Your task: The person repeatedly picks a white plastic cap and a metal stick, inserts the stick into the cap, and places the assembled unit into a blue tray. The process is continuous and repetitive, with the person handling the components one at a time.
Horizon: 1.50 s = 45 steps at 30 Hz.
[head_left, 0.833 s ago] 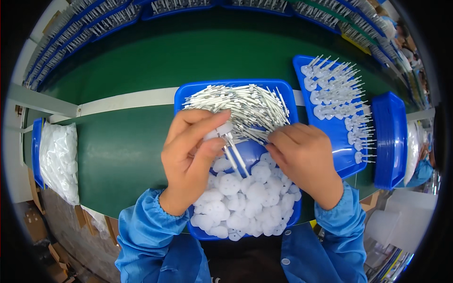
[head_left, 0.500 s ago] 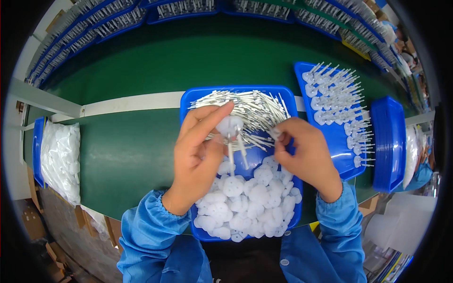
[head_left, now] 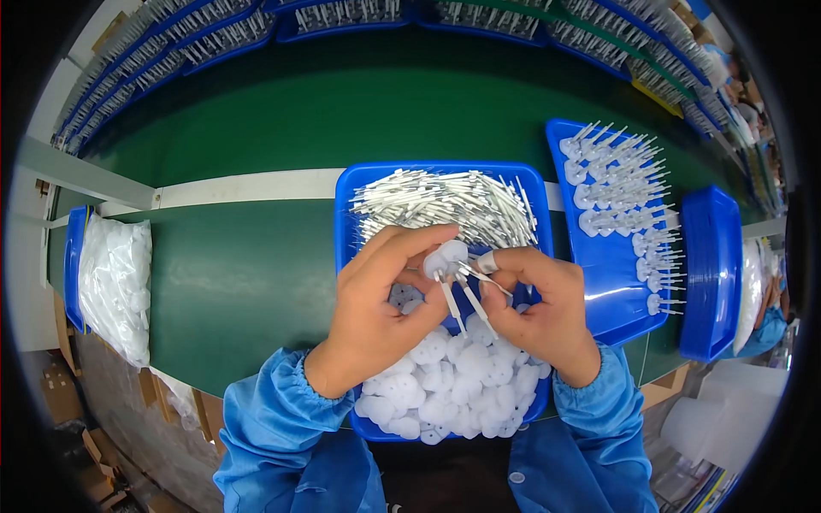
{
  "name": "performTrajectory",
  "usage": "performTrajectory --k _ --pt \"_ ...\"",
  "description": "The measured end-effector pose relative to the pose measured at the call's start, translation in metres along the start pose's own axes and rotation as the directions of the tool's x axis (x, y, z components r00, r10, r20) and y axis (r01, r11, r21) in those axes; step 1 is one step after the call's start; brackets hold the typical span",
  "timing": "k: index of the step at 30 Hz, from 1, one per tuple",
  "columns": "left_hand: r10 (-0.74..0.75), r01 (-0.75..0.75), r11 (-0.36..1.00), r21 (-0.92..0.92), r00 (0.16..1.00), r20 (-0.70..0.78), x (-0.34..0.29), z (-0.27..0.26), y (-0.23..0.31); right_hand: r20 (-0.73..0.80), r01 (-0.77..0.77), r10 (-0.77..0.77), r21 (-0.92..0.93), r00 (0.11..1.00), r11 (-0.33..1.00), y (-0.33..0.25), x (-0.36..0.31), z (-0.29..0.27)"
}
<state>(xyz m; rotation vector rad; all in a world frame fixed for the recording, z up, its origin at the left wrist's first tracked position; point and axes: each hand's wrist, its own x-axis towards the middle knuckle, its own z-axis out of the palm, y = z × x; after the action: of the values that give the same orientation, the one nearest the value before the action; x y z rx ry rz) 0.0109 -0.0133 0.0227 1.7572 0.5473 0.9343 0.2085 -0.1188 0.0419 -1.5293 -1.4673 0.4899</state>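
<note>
Over the blue plastic tray [head_left: 352, 222] at the near edge of the green counter [head_left: 256, 256], the left hand [head_left: 385, 312] pinches a small white plastic disc [head_left: 446, 256] with thin pins jutting down, and the right hand [head_left: 539, 303] pinches a slim white pin [head_left: 489, 275] against it. The tray holds a loose heap of smooth round white discs [head_left: 453, 376] nearest the person and a bristly pile of thin white pins [head_left: 445, 201] at its far end. To the right, a second blue tray [head_left: 611, 299] carries finished disc-and-pin pieces [head_left: 620, 188] laid in rows.
</note>
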Motion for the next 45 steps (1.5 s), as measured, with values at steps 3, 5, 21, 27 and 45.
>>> performTrajectory --k 3,5,21,27,45 --pt "-0.004 0.004 1.000 -0.012 1.000 -0.022 0.000 -0.002 0.000 0.016 0.003 -0.002 -0.053 1.000 0.999 -0.002 -0.001 -0.003" --pt "-0.007 0.006 1.000 -0.021 0.998 -0.055 0.001 -0.001 0.002 -0.003 0.009 -0.009 -0.044 1.000 0.999 -0.004 -0.001 -0.001" --pt "0.063 -0.058 0.995 0.078 0.996 -0.061 0.002 -0.002 -0.001 0.066 -0.127 0.122 0.074 0.990 0.989 -0.012 -0.002 -0.005" --pt "-0.012 0.012 1.000 0.009 1.000 -0.021 0.003 0.000 0.001 -0.016 0.217 -0.233 -0.306 0.972 0.927 -0.001 0.005 -0.001" --pt "-0.028 0.028 0.971 0.238 1.000 -0.005 -0.005 0.003 0.004 0.007 0.218 -0.243 -0.470 0.970 0.855 -0.006 0.004 0.010"
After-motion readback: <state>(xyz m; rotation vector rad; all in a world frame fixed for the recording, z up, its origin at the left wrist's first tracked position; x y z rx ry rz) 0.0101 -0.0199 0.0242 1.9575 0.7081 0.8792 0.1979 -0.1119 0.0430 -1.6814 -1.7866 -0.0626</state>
